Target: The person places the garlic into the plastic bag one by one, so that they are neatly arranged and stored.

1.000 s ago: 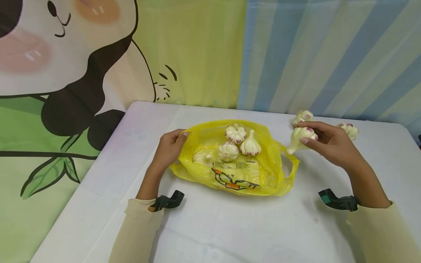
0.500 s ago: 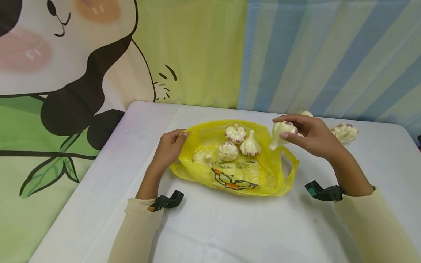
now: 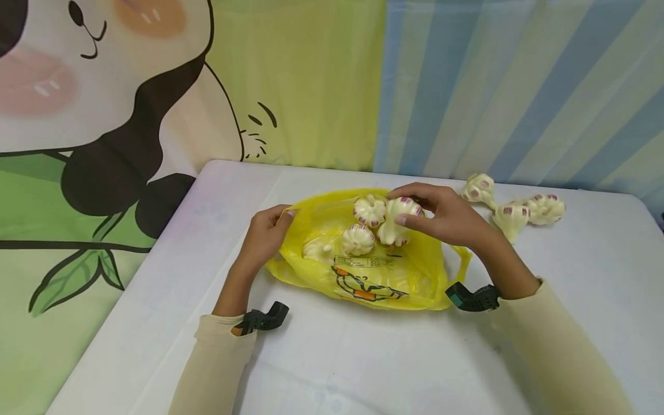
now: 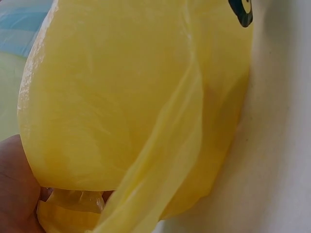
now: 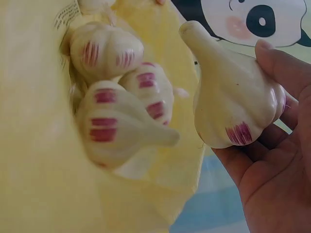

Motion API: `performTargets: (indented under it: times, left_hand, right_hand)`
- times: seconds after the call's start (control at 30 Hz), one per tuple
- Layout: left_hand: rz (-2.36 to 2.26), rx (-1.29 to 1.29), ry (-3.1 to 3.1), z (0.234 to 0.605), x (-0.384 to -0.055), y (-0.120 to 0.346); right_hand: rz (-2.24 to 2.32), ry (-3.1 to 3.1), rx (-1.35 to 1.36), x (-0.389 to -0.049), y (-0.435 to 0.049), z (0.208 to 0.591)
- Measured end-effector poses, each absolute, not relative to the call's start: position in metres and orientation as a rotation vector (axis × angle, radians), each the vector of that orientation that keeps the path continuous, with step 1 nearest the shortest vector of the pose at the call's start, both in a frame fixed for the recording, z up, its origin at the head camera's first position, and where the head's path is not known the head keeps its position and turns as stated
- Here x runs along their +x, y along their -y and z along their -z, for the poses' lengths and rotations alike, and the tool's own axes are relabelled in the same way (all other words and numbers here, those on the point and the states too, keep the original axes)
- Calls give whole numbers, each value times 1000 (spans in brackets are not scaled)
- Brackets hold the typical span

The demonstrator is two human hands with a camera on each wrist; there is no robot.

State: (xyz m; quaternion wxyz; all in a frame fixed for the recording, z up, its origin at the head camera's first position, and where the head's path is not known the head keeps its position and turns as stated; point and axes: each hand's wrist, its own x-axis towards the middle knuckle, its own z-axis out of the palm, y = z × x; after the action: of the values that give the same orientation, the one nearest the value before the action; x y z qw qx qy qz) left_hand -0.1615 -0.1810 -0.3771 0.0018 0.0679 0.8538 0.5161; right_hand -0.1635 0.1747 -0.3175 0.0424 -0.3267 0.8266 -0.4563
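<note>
A yellow plastic bag (image 3: 311,271) lies on the table with its mouth spread, several garlic bulbs (image 3: 358,240) inside. At its left side my left hand (image 3: 263,235) pinches the bag's rim between thumb and fingers; the left wrist view is mostly filled by the yellow plastic (image 4: 107,97). My right hand (image 3: 451,218) grips one garlic bulb (image 3: 404,208) above the right part of the opening. In the right wrist view that held bulb (image 5: 233,97) shows purple streaks, apart from the bulbs (image 5: 116,126) in the bag.
Three more garlic bulbs (image 3: 510,218) lie close together on the white table (image 3: 586,288), right of the bag and near the back edge. Behind the table hangs a printed cloth (image 3: 311,86) with a panda and stripes. A bag handle (image 3: 461,262) sticks out at the right.
My right hand has carried the garlic bulb leftward, from beside the loose bulbs to over the bag's opening. My left hand keeps its hold on the rim and has hardly moved.
</note>
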Motion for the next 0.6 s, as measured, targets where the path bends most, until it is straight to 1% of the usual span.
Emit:
performTargets:
  times: [0.37, 0.6]
  left_hand:
    - [-1644, 239, -2662, 378, -162, 181]
    - [-1646, 259, -2673, 379, -162, 182]
  right_hand:
    - [1432, -2407, -1008, -169, -154, 329]
    - [1445, -2365, -1063, -171, -143, 330]
